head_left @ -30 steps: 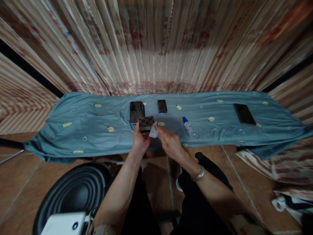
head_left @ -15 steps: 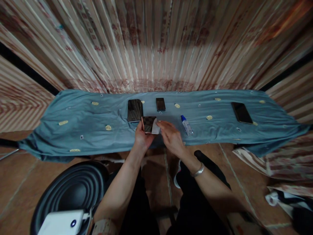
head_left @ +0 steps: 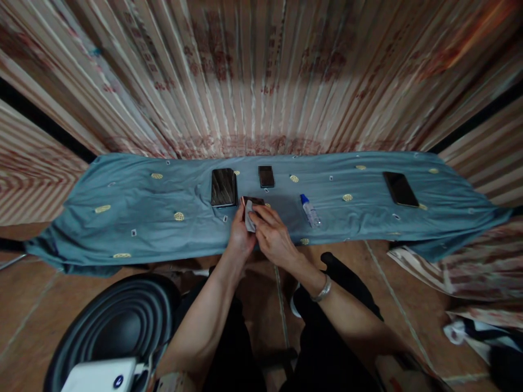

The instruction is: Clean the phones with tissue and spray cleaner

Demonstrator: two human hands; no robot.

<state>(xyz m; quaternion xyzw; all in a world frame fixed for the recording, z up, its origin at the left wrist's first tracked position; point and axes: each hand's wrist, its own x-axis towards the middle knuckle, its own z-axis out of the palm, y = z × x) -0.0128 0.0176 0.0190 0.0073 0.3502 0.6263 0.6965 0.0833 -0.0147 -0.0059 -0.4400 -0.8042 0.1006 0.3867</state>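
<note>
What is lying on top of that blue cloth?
On the blue cloth lie a large phone, a small phone, a spray bottle and another phone far right. The hands cover the spot beneath the held phone.

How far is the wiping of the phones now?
Done: I cannot tell which phones are already clean. In hand: the left hand holds a small phone while the right hand presses a white cloth on it. Lying on the blue sheet: a big phone, a small one, a far-right one, and a spray bottle.
</note>
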